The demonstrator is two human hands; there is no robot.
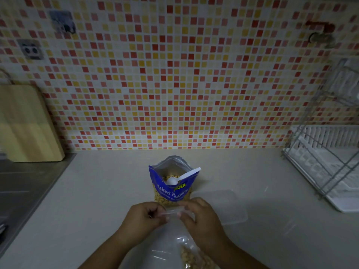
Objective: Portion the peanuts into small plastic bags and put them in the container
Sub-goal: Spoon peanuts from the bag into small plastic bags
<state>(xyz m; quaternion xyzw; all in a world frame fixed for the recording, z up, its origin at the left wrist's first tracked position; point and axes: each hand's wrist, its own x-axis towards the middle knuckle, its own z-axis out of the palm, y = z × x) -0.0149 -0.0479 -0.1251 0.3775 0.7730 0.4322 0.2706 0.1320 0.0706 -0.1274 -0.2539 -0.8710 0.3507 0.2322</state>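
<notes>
Left hand (142, 216) and right hand (201, 215) pinch the top edge of a clear plastic bag (171, 247) holding peanuts, near the worktop's (97, 191) front edge. Behind stands an open salted-peanut pouch (172, 183) containing a white spoon (181, 178); a clear container (227, 206) lies just right.

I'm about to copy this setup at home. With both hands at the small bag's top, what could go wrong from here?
1. The small bag already holds peanuts, and both hands, left and right, pinch its top; a poor seal could spill them.
2. The peanut pouch stands open just beyond the hands, its spoon sticking out; a bump could tip it.
3. The clear container is hard to see against the counter.
</notes>
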